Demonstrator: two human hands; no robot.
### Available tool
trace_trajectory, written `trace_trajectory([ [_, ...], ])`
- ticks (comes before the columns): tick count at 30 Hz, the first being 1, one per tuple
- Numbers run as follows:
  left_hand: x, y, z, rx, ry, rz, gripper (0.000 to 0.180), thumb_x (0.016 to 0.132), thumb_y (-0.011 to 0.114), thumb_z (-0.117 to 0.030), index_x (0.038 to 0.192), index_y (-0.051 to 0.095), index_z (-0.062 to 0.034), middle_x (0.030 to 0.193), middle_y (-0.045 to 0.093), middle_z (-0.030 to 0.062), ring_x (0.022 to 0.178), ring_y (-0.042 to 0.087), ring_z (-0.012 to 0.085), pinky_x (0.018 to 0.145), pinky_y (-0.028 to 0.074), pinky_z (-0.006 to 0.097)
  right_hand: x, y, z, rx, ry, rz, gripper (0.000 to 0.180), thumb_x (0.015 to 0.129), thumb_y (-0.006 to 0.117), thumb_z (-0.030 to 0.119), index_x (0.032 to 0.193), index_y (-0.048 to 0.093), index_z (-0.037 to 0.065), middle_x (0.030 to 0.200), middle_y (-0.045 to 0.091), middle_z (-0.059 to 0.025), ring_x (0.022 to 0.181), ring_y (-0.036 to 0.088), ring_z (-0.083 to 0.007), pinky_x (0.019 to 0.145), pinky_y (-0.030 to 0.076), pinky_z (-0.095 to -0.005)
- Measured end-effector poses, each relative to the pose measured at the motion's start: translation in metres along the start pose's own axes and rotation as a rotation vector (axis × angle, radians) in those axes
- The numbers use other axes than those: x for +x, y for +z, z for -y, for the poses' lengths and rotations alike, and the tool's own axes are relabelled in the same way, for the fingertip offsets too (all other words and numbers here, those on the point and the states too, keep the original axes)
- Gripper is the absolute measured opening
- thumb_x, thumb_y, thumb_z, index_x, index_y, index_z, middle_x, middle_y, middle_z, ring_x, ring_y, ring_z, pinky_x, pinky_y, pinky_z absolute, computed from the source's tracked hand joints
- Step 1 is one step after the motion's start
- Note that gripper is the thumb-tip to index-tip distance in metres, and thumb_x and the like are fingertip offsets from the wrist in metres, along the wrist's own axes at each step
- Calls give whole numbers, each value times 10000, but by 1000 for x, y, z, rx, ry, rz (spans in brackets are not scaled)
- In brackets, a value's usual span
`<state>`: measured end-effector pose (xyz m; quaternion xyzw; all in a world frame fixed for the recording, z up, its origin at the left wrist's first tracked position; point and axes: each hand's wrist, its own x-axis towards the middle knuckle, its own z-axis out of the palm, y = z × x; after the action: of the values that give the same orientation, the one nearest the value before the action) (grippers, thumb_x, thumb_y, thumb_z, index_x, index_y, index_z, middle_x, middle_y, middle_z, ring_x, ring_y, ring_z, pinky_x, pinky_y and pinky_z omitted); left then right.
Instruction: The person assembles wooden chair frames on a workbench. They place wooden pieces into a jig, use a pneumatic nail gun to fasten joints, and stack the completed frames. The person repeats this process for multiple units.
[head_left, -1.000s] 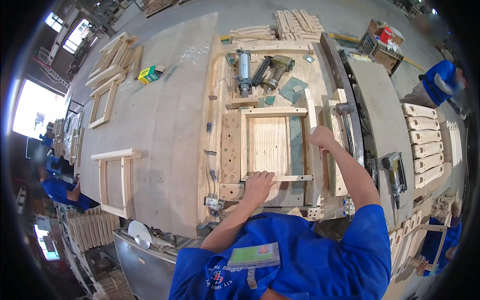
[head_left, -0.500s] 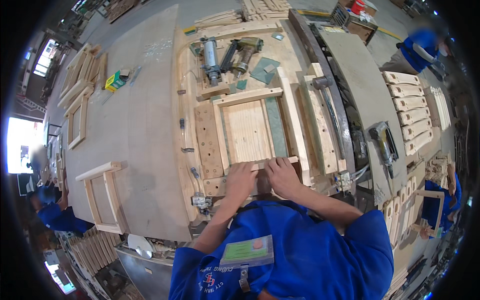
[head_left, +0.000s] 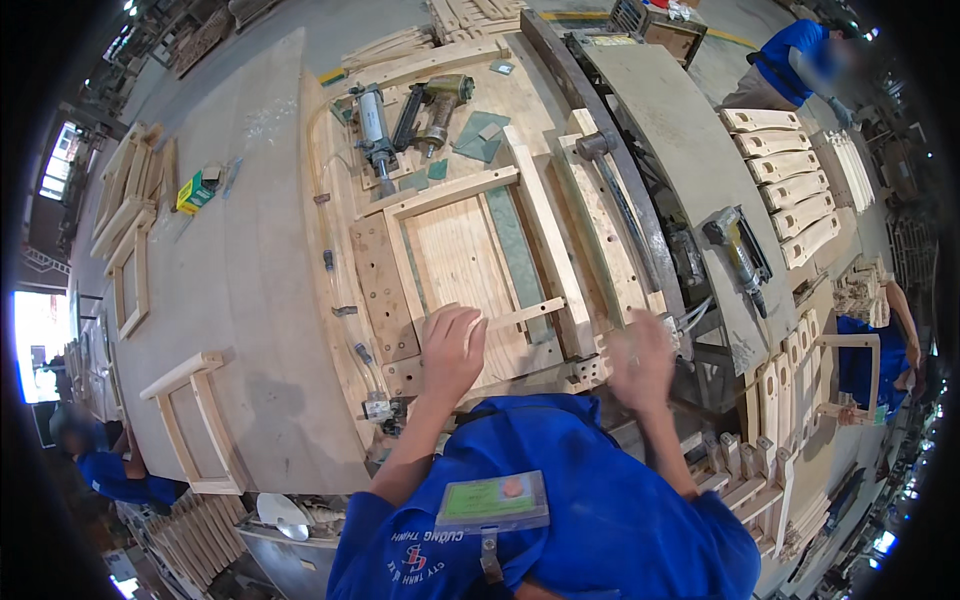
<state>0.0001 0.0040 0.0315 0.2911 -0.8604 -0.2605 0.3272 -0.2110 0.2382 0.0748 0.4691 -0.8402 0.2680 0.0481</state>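
a badge (head_left: 492, 500) hangs on the person's blue shirt (head_left: 620, 500), below the near edge of the bench (head_left: 533, 105). near that edge, the left hand (head_left: 453, 350) bends its fingers, held together, over the left end of the near rail (head_left: 528, 312); whether it grips or only rests there cannot be told. the right hand (head_left: 642, 360) is blurred, near the bench's near right corner and apart from the rail; whether its fingers are apart or together cannot be told. a metal valve (head_left: 378, 408) sits at the near left corner.

the near rail crosses the near part of the bench, with a left stile (head_left: 406, 265) and a far rail (head_left: 450, 193) lying beyond it. a long wooden strip (head_left: 550, 245) runs along their right, and a green strip (head_left: 513, 250) lies inside the outline. a drilled block (head_left: 378, 285) flanks the left stile.

toward the right edge lies a hammer (head_left: 597, 152). a nail gun (head_left: 738, 250) rests on the side table (head_left: 655, 105), while a small wooden frame (head_left: 172, 378) lies at the near left corner of the pale table (head_left: 265, 300).

toward the bench's far edge are a metal cylinder (head_left: 373, 130), a second nail gun (head_left: 437, 108) and a green sheet (head_left: 476, 140). farther off, a co-worker in blue (head_left: 785, 60) bends beyond stacked slats (head_left: 782, 190).
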Motion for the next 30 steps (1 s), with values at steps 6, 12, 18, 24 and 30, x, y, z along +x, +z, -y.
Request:
trace_trajectory([
  [6, 26, 57, 28, 21, -151, 231, 218, 995, 723, -245, 1054, 766, -39, 1062, 744, 141, 1038, 684, 341, 931, 535, 457, -12, -14, -84, -303, 181, -233, 549, 984, 674, 151, 1485, 541, -30, 1417, 596, -275, 1312, 551, -488, 1128, 426, -552],
  [12, 26, 62, 25, 140, -283, 286, 301, 999, 675, -325, 1053, 777, -48, 1065, 748, 133, 1056, 673, 332, 933, 540, 478, 109, 19, -57, -114, 182, 96, 566, 967, 717, 215, 1468, 556, 8, 1441, 585, -257, 1278, 589, -478, 1047, 502, -548],
  [18, 25, 65, 27, 183, -279, 249, 279, 974, 673, -300, 1054, 782, -56, 1031, 738, 137, 1039, 672, 331, 922, 546, 479, 162, 103, -63, -160, 292, 195, 521, 932, 747, 230, 1387, 609, 17, 1184, 692, -241, 1110, 687, -458, 930, 559, -534],
  [24, 23, 67, 30, 181, -270, 257, 269, 972, 661, -293, 1038, 777, -60, 1009, 731, 139, 1030, 676, 339, 896, 550, 486, 159, 100, -37, 634, 715, 304, 251, 1046, 647, 258, 1160, 658, 34, 701, 542, -20, 551, 548, -150, 504, 466, -329],
  [30, 21, 67, 33, 186, -177, 205, 257, 989, 661, -284, 1003, 782, -58, 987, 743, 136, 978, 689, 343, 892, 551, 477, 111, -48, 66, 928, 584, 78, 348, 1140, 562, 395, 1086, 630, 59, 763, 517, 34, 527, 417, -18, 427, 312, -226],
])
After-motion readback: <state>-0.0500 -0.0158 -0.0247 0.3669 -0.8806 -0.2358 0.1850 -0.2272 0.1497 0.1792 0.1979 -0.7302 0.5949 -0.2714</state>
